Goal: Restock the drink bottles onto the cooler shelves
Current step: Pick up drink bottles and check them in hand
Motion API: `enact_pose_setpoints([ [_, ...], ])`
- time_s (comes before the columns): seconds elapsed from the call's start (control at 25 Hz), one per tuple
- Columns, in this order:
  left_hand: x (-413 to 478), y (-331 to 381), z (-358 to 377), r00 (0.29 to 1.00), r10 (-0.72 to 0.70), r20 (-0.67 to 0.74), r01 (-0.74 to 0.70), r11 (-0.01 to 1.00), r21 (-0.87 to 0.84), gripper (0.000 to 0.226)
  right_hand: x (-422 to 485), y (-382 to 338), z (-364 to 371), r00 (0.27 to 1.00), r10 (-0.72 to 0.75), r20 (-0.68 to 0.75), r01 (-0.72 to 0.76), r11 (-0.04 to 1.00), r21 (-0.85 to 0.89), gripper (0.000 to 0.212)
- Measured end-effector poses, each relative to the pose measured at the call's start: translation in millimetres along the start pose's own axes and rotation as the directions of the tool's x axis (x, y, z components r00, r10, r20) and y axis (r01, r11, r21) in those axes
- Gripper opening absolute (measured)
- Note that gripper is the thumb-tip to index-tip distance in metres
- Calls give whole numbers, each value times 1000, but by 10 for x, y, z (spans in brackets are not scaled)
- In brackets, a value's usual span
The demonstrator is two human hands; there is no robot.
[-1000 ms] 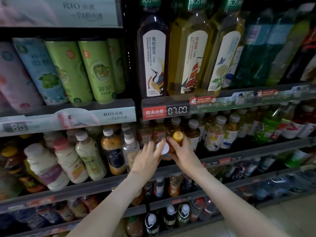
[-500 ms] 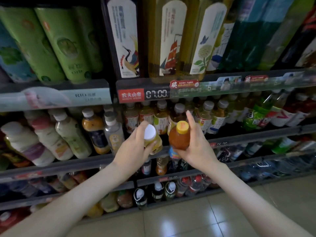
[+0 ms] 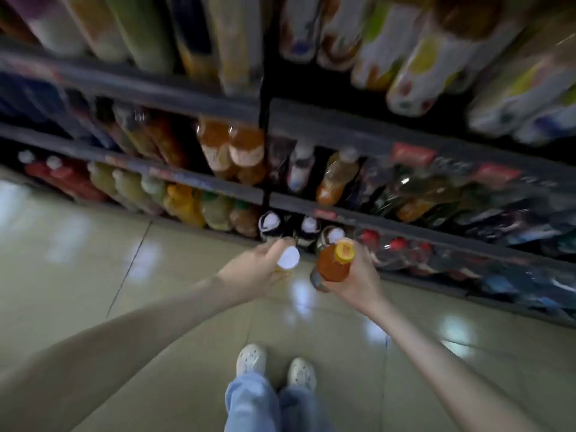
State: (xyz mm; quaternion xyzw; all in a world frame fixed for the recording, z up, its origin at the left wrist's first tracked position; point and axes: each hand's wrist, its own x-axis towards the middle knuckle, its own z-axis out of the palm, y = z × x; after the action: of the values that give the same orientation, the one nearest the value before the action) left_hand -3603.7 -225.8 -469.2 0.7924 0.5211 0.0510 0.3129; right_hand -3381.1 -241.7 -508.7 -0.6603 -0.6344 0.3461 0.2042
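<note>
My left hand [image 3: 254, 271] grips a pale yellow bottle with a white cap [image 3: 288, 258], its body mostly hidden behind my fingers. My right hand [image 3: 358, 277] holds an orange drink bottle with a yellow cap [image 3: 335, 263]. Both bottles hang upright in front of the lowest cooler shelf [image 3: 343, 218], above the floor. The picture is blurred by motion, so the labels cannot be read.
Dark shelf rails [image 3: 187, 177] run across the view, packed with orange, yellow and red-capped bottles. White-capped bottles [image 3: 271, 222] stand on the bottom row just beyond my hands. Glossy beige floor tiles [image 3: 78, 260] lie below, with my feet in light shoes [image 3: 276, 366].
Both hands pulled the two bottles off the middle shelf and lowered them toward the bottom row. My view tilted sharply down, so the floor and my feet now show.
</note>
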Motion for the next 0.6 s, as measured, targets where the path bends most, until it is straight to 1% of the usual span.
enact_pose_setpoints([
  [0.04,60,-295,401,996,-39,74,36,999,36,55,47,313,369,997,44,64,-45,999,18,63],
  [0.08,123,-574,787,990,-55,127,51,998,40,53,73,622,720,987,84,137,-88,996,23,64],
  [0.12,185,-867,1189,985,-70,156,68,998,19,51,107,959,1097,977,96,188,-101,995,16,65],
  [0.2,345,-1461,2041,976,-84,202,84,996,11,48,204,1676,1871,973,106,204,-115,993,32,63],
  [0.28,537,-1996,2828,957,-91,277,74,995,71,46,339,2342,2570,974,118,195,-129,990,48,59],
  [0.36,749,-2474,3511,941,-127,312,85,986,146,47,529,2932,3197,975,107,196,-119,992,52,59],
  [0.44,988,-2822,4062,939,-95,329,23,976,215,48,724,3519,3759,981,84,178,-92,995,43,58],
  [0.52,1171,-3078,4419,940,-25,341,-83,951,299,47,834,3865,4164,989,74,126,-80,996,41,61],
  [0.56,1235,-3164,4507,953,24,302,-117,949,294,46,861,3973,4325,993,77,89,-82,995,54,63],
  [0.6,1289,-3264,4609,970,93,223,-148,959,243,45,874,4050,4449,994,85,69,-90,994,66,64],
])
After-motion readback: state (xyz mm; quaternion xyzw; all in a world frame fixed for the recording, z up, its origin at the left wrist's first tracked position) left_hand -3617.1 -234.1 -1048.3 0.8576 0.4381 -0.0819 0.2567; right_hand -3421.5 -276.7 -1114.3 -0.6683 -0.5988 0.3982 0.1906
